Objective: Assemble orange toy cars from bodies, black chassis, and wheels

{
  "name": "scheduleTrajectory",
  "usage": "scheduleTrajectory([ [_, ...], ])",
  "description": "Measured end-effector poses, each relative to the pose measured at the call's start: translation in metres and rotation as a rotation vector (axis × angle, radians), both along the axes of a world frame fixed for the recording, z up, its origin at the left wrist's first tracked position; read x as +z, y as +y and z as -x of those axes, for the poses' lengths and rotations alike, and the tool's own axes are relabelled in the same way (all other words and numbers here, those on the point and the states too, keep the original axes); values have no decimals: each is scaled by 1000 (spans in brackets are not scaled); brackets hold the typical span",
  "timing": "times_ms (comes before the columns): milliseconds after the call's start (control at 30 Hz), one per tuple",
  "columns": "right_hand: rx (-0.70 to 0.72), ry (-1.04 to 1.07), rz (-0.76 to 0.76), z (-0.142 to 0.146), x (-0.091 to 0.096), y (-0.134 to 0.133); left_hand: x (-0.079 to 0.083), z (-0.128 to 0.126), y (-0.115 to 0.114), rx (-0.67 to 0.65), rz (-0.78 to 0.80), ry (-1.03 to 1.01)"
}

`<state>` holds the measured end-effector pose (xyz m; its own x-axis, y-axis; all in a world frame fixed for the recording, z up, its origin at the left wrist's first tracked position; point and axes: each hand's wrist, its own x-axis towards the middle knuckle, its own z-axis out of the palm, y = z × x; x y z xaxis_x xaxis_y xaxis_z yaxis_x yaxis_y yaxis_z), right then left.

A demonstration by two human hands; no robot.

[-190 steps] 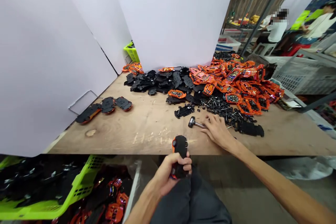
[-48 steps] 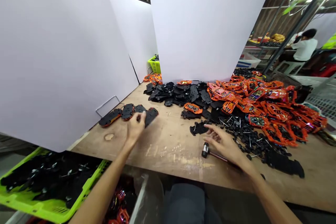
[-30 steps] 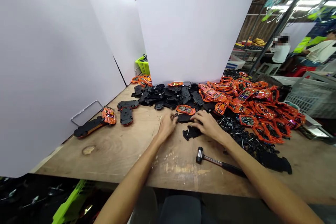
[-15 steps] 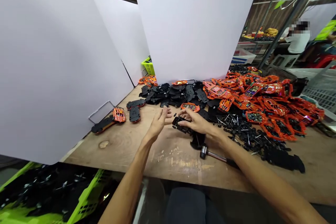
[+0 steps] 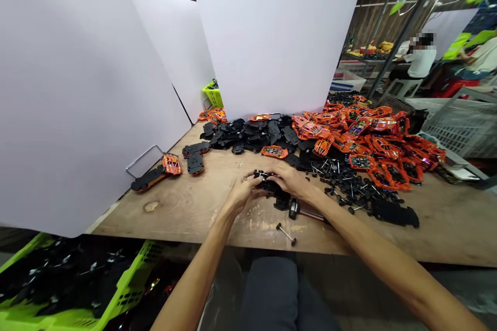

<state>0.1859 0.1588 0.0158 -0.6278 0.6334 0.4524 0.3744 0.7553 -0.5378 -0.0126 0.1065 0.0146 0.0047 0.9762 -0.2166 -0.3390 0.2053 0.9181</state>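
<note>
Between my two hands is a black toy car chassis, with a wheel axle showing on its upper side. My left hand is closed on its left end, thumb on top. My right hand grips the other end, fingers curled over it. Just below, another black chassis part lies on the table beside a hammer, whose handle runs under my right forearm. A loose wheel axle lies near the table's front edge. Part of the held chassis is hidden by my fingers.
Orange car bodies are heaped at the right, with loose wheel axles in front. Black chassis are piled against the white panel. A green crate stands lower left. People sit at the far right.
My left hand has moved right and taken hold of the chassis, which only my right hand held before. A loose wheel axle now shows near the front edge. The view has shifted slightly.
</note>
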Motion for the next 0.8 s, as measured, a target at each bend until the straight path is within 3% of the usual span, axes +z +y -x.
scheduleTrajectory([
  [100,-25,-35,8,0,1,9,-11,-5,7,25,23,-5],
  [167,-77,-30,19,-2,8,2,-16,-1,8,38,40,2],
  [233,-182,16,15,-4,14,-30,-20,6,5,70,47,14],
  [300,-267,67,-2,-2,7,-87,-23,14,0,127,39,27],
  [400,-8,-72,23,10,-38,-185,-30,18,-5,217,16,42],
  [500,35,-120,28,23,-94,-245,-38,14,-2,273,26,44],
  [567,-12,-101,56,29,-114,-254,-40,12,2,266,46,35],
  [633,-51,-73,74,31,-116,-249,-40,13,5,252,55,26],
  [800,14,-110,97,15,-70,-236,-40,14,9,300,37,37],
])
